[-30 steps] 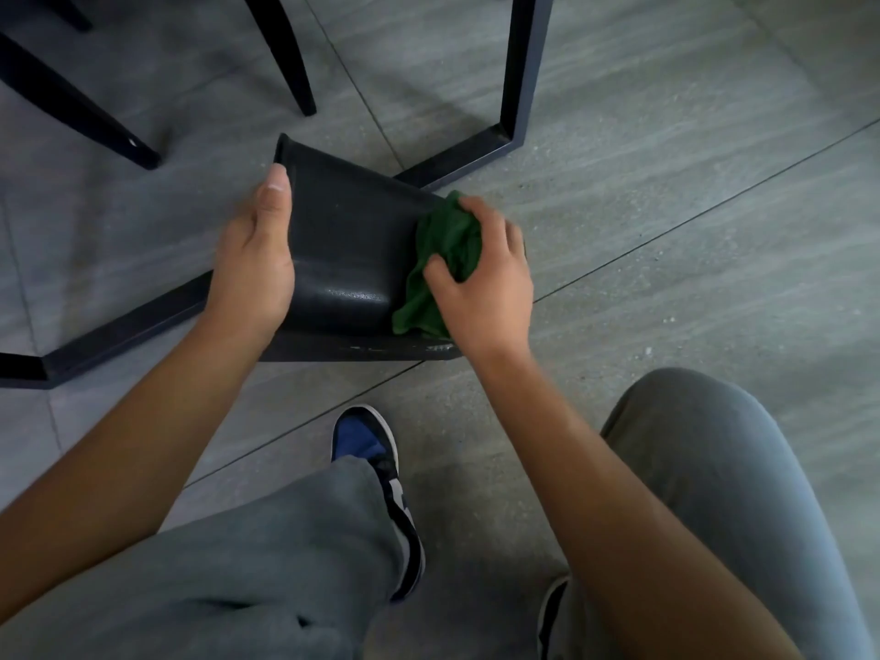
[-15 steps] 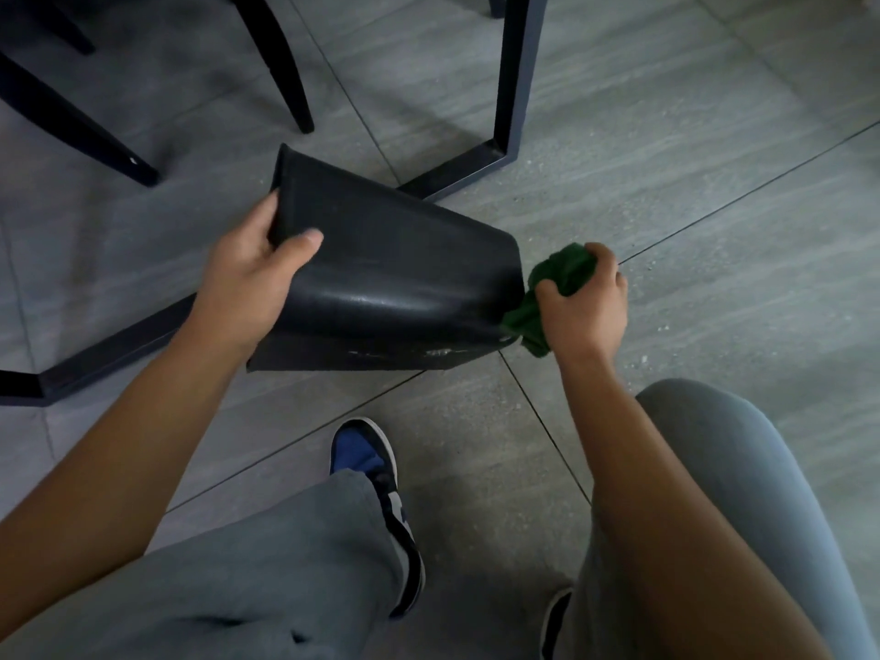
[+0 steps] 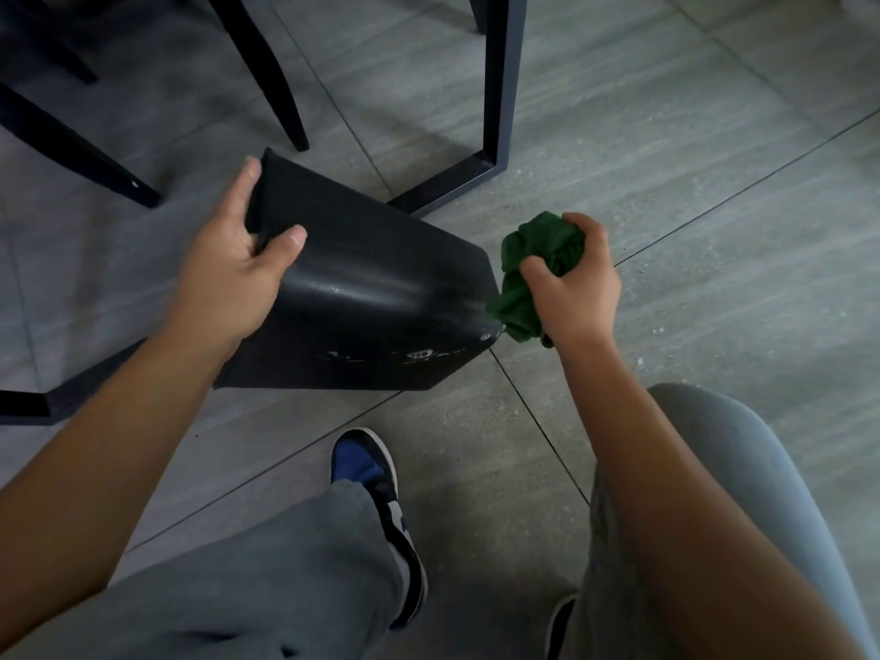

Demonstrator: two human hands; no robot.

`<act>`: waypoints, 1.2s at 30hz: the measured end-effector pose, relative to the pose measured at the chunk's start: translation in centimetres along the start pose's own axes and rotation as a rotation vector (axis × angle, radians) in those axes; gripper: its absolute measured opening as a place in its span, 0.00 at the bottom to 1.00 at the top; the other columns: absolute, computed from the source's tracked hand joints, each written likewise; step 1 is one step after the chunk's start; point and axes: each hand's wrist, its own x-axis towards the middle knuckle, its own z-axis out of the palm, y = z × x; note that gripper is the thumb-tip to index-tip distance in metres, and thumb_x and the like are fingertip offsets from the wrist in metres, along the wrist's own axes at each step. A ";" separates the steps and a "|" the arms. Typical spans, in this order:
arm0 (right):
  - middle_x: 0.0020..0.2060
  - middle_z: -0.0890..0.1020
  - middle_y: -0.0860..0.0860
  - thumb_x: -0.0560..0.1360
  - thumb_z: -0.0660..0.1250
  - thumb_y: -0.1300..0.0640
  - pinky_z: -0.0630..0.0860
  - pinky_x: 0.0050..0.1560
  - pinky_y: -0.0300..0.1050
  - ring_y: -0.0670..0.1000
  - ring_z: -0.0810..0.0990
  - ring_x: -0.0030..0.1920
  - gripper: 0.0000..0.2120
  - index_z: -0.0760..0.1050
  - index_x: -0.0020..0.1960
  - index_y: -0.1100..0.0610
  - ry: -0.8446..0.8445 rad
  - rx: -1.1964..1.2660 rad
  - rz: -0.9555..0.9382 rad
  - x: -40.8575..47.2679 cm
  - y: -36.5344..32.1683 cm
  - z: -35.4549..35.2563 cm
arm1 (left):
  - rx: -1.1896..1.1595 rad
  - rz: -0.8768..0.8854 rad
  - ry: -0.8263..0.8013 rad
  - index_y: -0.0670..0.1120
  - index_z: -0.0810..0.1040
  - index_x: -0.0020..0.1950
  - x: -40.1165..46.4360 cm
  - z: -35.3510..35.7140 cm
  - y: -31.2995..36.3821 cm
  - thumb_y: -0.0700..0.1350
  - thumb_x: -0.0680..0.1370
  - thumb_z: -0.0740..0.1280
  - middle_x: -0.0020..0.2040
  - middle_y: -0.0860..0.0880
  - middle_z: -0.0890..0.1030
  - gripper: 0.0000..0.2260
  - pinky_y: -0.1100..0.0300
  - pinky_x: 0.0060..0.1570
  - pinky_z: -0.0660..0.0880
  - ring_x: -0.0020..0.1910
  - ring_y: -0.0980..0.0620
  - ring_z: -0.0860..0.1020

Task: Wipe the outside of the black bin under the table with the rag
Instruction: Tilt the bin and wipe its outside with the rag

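The black bin [image 3: 376,297] lies tipped on its side on the grey tiled floor, its base end pointing right. My left hand [image 3: 233,269] grips its rim at the left, thumb on the outer wall and fingers inside. My right hand [image 3: 571,283] is closed around a bunched green rag [image 3: 528,273] just off the bin's right end. The rag's lower tip touches the bin's bottom corner. White marks show on the bin's near side.
A black metal table frame [image 3: 495,111] stands right behind the bin, with a floor bar running left [image 3: 62,397]. Dark chair legs [image 3: 266,73] are at the upper left. My knees and blue-and-black shoe [image 3: 371,473] fill the foreground.
My right hand slid the rag rightwards along the bin's wall and off its base end. My left hand turned the bin, shifting from a flat hold to a grip on the rim.
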 end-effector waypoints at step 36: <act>0.54 0.84 0.49 0.69 0.72 0.52 0.86 0.54 0.56 0.52 0.85 0.54 0.24 0.76 0.65 0.45 -0.035 0.250 0.225 -0.6 1.7 1.2 | 0.160 0.122 -0.014 0.57 0.68 0.81 2.5 1.1 -3.0 0.47 0.82 0.71 0.78 0.61 0.67 0.28 0.70 0.74 0.57 0.76 0.67 0.60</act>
